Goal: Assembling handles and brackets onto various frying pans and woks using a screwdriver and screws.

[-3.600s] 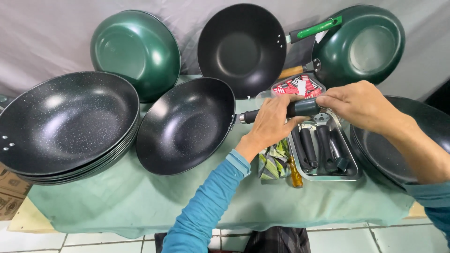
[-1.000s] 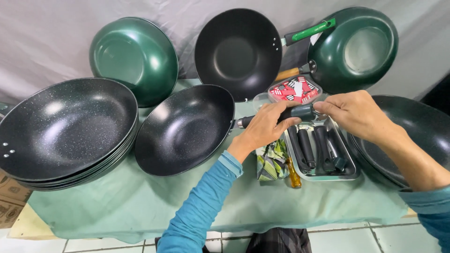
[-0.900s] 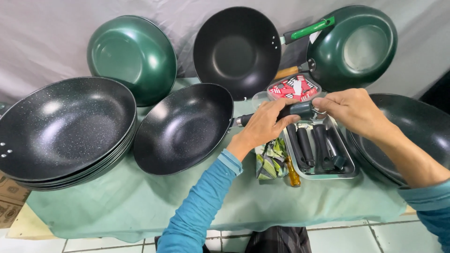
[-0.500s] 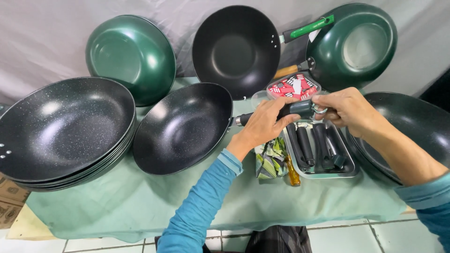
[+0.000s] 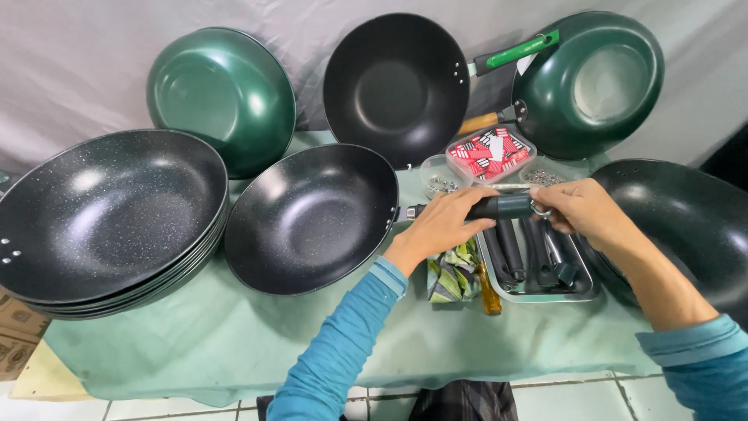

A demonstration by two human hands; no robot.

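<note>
1. Since the earliest frame both hands sit a little higher over the tray, and the right fingers have shifted from gripping the handle's end to pinching the ring there; the pans have not moved.
2. The black handle (image 5: 499, 207) lies level between the two hands, its far end joined to the rim of the black wok (image 5: 312, 218) in the middle of the table.
3. Left hand (image 5: 444, 226): fingers curled closed around the handle's middle, thumb underneath.
4. Right hand (image 5: 584, 212): thumb and forefinger closed on the small metal ring (image 5: 539, 209) at the handle's free end (other fingers loosely bent).
5. Edges and room: the handle hangs just above the steel tray (image 5: 538, 295). A dark pan (image 5: 686, 234) crowds the right hand's side; the stack of speckled woks (image 5: 101, 218) fills the left. Bare green tablecloth (image 5: 234, 343) lies open toward the near edge.
6. Containers: the tray holds several more black handles, laid side by side. A clear tub (image 5: 491, 154) behind it holds red and white packets; a small clear cup (image 5: 442, 178) beside it holds small metal parts (kind not resolvable).
7. A folded green patterned cloth (image 5: 453, 274) and an amber-handled tool (image 5: 489, 290) lie just left of the tray.
</note>
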